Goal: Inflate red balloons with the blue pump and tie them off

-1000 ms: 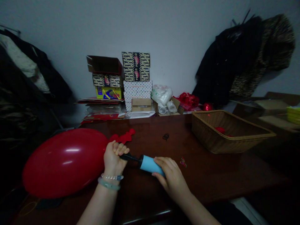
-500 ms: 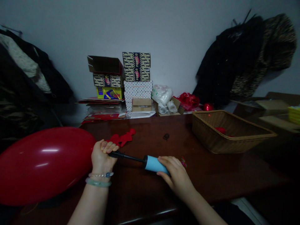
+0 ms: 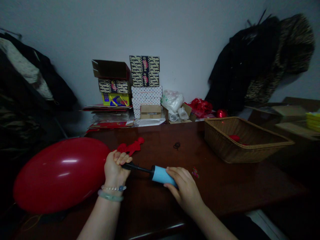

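Observation:
A blue-and-black balloon pump [image 3: 163, 175] is held between my two hands. My left hand [image 3: 116, 168], with a beaded bracelet and a pale green bangle at its wrist, is closed around the pump's black end. A large inflated red balloon [image 3: 62, 175] lies against this hand on the left; its neck is hidden by the fingers. My right hand [image 3: 185, 190] wraps the blue barrel from the right. A short black rod [image 3: 142, 169] shows between the hands. Just behind my left hand, limp red balloons [image 3: 135, 146] lie on the table.
On the dark wooden table [image 3: 225, 186] are thin black bands [image 3: 177, 145] and small colourful bands [image 3: 195, 172]. A wicker basket [image 3: 247, 150] with red items inside stands at the right. Stacked boxes [image 3: 146, 96] and plastic bags [image 3: 172, 101] line the wall.
My left hand and the balloon have moved right, nearer my right hand, and less of the black rod shows. The balloon's far left end is now in view. My right hand has shifted slightly left.

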`<state>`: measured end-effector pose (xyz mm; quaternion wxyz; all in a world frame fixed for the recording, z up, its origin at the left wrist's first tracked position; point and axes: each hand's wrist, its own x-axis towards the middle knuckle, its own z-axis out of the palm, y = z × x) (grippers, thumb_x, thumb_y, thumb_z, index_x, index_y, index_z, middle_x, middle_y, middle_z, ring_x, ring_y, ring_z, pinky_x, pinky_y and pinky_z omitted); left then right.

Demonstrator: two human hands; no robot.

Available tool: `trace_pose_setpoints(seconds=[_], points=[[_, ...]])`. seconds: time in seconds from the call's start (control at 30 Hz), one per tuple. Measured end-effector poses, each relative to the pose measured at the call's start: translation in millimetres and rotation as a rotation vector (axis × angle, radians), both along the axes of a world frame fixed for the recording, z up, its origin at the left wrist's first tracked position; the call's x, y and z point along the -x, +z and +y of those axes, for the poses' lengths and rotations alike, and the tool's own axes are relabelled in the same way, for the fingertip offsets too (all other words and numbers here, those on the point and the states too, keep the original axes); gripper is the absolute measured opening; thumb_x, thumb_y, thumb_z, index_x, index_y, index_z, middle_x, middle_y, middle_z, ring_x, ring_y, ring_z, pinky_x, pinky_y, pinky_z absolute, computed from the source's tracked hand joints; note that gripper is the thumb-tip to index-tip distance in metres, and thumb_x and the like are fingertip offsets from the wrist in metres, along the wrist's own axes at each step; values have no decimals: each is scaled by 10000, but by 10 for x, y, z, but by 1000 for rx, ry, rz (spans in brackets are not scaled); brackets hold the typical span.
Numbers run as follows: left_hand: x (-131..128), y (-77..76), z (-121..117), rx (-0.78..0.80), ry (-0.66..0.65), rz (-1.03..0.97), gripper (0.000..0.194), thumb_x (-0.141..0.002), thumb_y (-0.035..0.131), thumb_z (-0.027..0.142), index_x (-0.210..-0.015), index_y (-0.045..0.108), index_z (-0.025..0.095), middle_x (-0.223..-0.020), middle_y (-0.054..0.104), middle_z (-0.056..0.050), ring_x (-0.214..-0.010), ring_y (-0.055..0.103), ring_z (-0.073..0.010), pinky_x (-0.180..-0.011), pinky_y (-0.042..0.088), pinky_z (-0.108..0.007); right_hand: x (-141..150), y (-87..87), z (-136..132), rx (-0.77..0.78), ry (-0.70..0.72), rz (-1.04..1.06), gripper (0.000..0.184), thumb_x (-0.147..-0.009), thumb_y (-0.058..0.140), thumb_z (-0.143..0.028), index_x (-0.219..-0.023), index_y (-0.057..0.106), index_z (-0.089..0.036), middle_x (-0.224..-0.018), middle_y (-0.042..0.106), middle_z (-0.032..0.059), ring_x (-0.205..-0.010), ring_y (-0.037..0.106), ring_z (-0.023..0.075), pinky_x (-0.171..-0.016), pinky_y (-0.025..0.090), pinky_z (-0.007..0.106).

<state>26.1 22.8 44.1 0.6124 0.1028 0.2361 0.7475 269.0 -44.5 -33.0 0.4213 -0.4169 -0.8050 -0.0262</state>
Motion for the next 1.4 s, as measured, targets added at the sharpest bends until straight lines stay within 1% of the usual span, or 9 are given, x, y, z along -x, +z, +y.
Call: trace_pose_setpoints(seconds=[0.27, 0.47, 0.6, 0.8, 0.93, 1.1, 1.3, 1.4], points=[[-231, -84, -9, 31, -71, 25, 400, -805, 467, 144, -490, 228, 199, -369, 222, 78, -304, 255, -54, -388, 279, -208, 187, -21, -45, -11, -31, 65, 340, -888, 613, -272, -1213, 551, -194, -1115, 674, 115, -998, 629, 262, -859, 533, 458], [-336, -99, -35, 45, -85, 31, 405, -800, 487, 150, -496, 224, 198, -376, 218, 79, -308, 246, -51, -386, 269, -205, 217, -3, -63, -15, -52, 76, 334, -879, 616, -256, -1203, 562, -192, -1105, 679, 118, -995, 630, 269, -847, 531, 453], [-325, -73, -46, 34, -89, 47, 410, -797, 494, 159, -500, 216, 199, -382, 216, 80, -310, 249, -52, -390, 278, -207, 229, 6, -61, -20, -43, 79, 350, -873, 627, -263, -1210, 561, -197, -1111, 677, 112, -997, 629, 261, -851, 533, 450], [-247, -28, -46, 40, -64, 48, 408, -808, 474, 159, -491, 220, 199, -375, 214, 75, -307, 246, -58, -387, 276, -216, 235, 38, -53, 27, -10, 72, 362, -875, 635, -260, -1221, 546, -204, -1139, 665, 115, -1023, 620, 264, -874, 528, 467], [-229, -22, -44, 37, -54, 22, 408, -818, 452, 146, -479, 230, 194, -367, 215, 72, -303, 242, -58, -382, 270, -212, 161, 41, -43, 63, 17, 41, 399, -871, 648, -258, -1246, 524, -203, -1157, 654, 119, -1036, 614, 268, -887, 525, 473], [-158, -34, -32, 5, -28, 23, 399, -798, 466, 139, -477, 236, 192, -364, 221, 75, -301, 251, -56, -384, 275, -209, -10, 31, -25, 86, 34, 13, 404, -868, 655, -261, -1248, 530, -203, -1161, 649, 117, -1042, 613, 262, -898, 524, 465], [-61, 10, -25, -12, 5, 18, 397, -794, 451, 127, -475, 224, 193, -343, 232, 71, -292, 263, -56, -381, 269, -207, -265, 51, 12, 104, 63, -23, 400, -885, 635, -319, -1261, 539, -222, -1157, 655, 116, -1041, 622, 258, -885, 530, 452], [-42, 23, -20, -15, 8, 8, 396, -798, 438, 119, -471, 227, 193, -342, 236, 70, -289, 261, -55, -378, 269, -206, -341, 48, 20, 111, 69, -45, 403, -892, 624, -334, -1271, 538, -227, -1161, 653, 117, -1047, 621, 256, -882, 531, 445]])
